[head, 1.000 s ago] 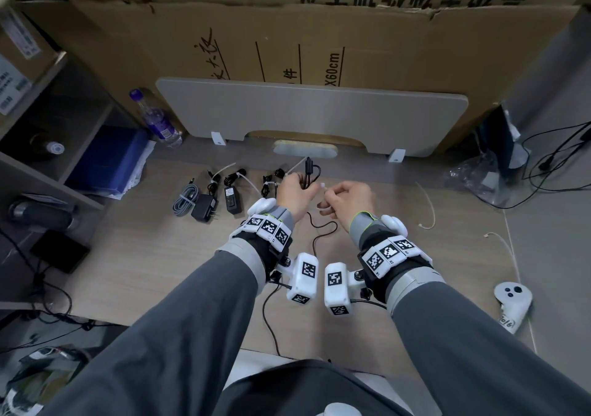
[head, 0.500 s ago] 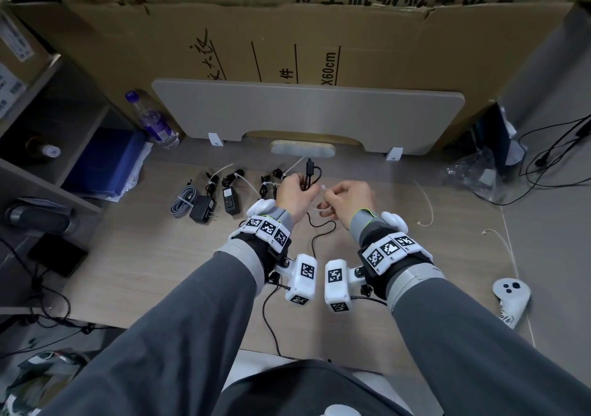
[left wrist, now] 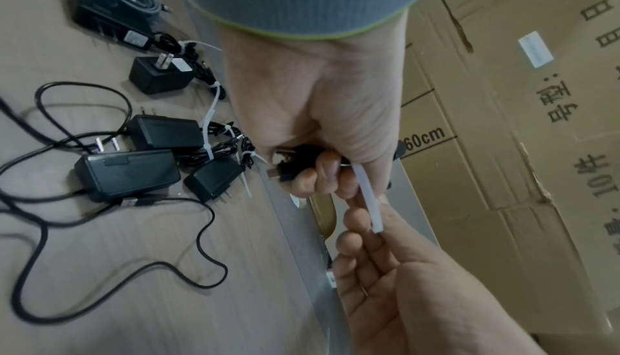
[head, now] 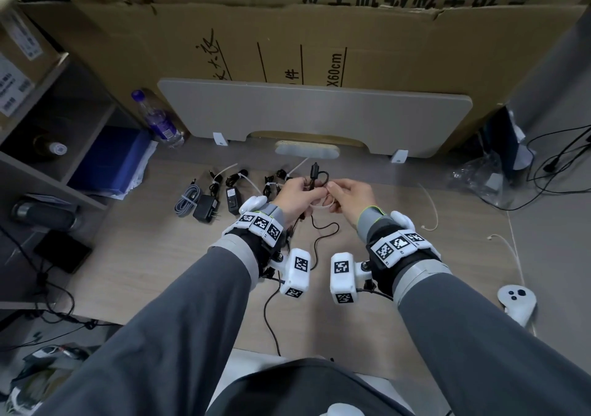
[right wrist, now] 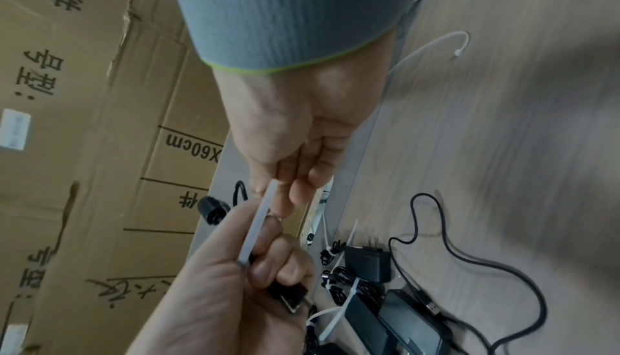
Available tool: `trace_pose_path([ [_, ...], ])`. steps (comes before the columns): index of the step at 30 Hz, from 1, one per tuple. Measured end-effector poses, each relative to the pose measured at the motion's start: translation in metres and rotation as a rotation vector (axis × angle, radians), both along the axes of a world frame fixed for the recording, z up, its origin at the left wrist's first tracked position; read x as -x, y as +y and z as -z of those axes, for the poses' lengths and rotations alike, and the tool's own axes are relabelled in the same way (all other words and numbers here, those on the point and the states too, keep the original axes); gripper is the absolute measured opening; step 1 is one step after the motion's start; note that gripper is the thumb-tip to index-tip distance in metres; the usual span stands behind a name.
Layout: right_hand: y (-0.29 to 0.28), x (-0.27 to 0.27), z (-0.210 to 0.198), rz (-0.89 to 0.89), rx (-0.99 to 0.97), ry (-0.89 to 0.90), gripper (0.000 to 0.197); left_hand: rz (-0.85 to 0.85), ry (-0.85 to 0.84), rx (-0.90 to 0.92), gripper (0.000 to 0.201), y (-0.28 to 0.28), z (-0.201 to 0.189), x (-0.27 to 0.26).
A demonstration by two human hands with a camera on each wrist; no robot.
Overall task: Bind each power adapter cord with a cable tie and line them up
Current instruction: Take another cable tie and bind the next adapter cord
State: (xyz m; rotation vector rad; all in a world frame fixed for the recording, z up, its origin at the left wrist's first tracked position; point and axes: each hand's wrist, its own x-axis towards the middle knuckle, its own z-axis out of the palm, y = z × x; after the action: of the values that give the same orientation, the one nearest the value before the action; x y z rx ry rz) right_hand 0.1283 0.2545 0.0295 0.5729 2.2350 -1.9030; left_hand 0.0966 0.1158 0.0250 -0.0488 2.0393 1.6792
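My left hand [head: 302,190] grips a folded black adapter cord [left wrist: 295,166] above the table, its connector [head: 315,172] sticking up past the fingers. The rest of the cord [head: 319,239] trails down onto the table towards me. My right hand [head: 332,193] pinches a white cable tie [left wrist: 369,201] right beside the left hand, and the tie [head: 323,206] loops under both hands. Several black adapters [left wrist: 127,172] with tied cords lie in a row to the left [head: 204,207].
A grey tied cable bundle [head: 185,199] ends the row on the left. Loose white ties [head: 430,204] and a white controller [head: 516,300] lie to the right. A grey board [head: 313,111], cardboard boxes and a water bottle [head: 158,121] stand behind.
Both hands stay close together over the same spot with the cord and the tie. The right hand has edged slightly to the right.
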Motion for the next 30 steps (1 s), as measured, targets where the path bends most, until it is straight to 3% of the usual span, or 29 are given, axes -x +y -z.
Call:
trace_pose_path([
  [6, 0.001, 0.002, 0.000, 0.076, 0.181, -0.097, 0.011, -0.028, -0.088, -0.081, 0.019, 0.005, -0.003, -0.001],
  [9, 0.001, 0.001, 0.002, 0.099, 0.242, -0.102, 0.016, -0.097, -0.174, -0.087, 0.019, 0.006, -0.006, 0.002],
  [13, 0.007, -0.002, 0.012, 0.240, 0.195, -0.130, 0.019, -0.130, -0.261, -0.140, 0.012, 0.007, -0.011, 0.001],
  [19, 0.013, 0.000, 0.029, 0.397, 0.075, -0.199, 0.016, -0.121, -0.335, -0.153, 0.022, 0.011, -0.019, 0.000],
  [24, 0.008, 0.005, 0.023, 0.134, -0.106, -0.039, 0.013, -0.061, -0.400, -0.272, 0.033, 0.008, -0.021, 0.005],
  [30, -0.004, 0.008, 0.008, -0.055, -0.074, -0.008, 0.025, -0.053, -0.293, -0.226, 0.027, 0.002, -0.020, 0.006],
])
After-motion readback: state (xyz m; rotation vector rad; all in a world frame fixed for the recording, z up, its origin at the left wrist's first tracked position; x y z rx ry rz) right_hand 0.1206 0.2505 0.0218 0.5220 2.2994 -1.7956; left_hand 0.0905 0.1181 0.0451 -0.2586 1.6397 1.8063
